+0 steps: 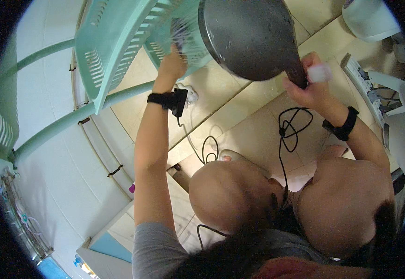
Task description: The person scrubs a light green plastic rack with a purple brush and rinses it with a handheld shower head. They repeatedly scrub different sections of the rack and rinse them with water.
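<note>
My right hand point(309, 83) grips the short handle point(298, 71) of a dark round pan point(248, 38). The pan is tilted, its smooth dark surface towards me with water drops on it. A small white thing, blurred, shows at the fingers of that hand; I cannot tell what it is. My left hand point(173, 64) is closed around a dark shower head point(179, 33), partly lost behind the spray. Fine jets of water point(192, 38) run between the shower head and the pan's left edge. Each wrist wears a black strap with a cable.
A mint-green slatted plastic rack point(118, 52) with tubular posts stands left of my left arm, against a white wall point(66, 167). Black cables point(286, 129) hang above the tiled floor point(258, 115). At right are a white folding plastic item point(370, 87) and a white rounded container point(370, 21).
</note>
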A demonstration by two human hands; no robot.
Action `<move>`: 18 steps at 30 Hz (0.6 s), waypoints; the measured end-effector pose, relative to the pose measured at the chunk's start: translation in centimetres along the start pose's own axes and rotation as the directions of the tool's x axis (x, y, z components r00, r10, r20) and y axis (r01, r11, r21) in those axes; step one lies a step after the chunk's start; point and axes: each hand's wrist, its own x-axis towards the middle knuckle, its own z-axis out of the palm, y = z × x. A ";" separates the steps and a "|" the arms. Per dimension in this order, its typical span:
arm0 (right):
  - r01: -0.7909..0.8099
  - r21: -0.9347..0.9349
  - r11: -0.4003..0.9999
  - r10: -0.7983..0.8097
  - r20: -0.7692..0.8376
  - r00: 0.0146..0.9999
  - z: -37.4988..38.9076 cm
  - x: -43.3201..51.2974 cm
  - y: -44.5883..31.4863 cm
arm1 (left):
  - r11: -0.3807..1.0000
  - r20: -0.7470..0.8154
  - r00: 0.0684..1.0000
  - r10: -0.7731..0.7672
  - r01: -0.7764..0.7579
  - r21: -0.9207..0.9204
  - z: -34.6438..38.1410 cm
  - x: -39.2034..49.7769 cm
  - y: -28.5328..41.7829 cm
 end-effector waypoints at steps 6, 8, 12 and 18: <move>0.189 -0.126 0.974 -0.191 -0.008 0.982 0.9 1.4 0.9 | 0.920 -0.009 0.922 -0.387 0.385 -0.074 -1.3 -1.6 -1.0; 0.229 -0.189 0.955 -0.248 -0.086 0.965 0.9 1.9 1.1 | 0.950 0.096 0.946 -0.310 0.311 0.006 -1.5 -3.2 -0.9; 0.166 -0.239 0.957 -0.154 0.067 0.986 0.6 2.3 1.0 | 0.955 0.231 0.929 -0.291 0.266 0.133 -3.7 -4.4 -0.7; -0.003 -0.244 0.970 0.056 0.212 0.976 -0.5 1.8 0.7 | 0.851 0.014 0.915 -0.402 0.380 -0.362 -5.5 -0.8 1.5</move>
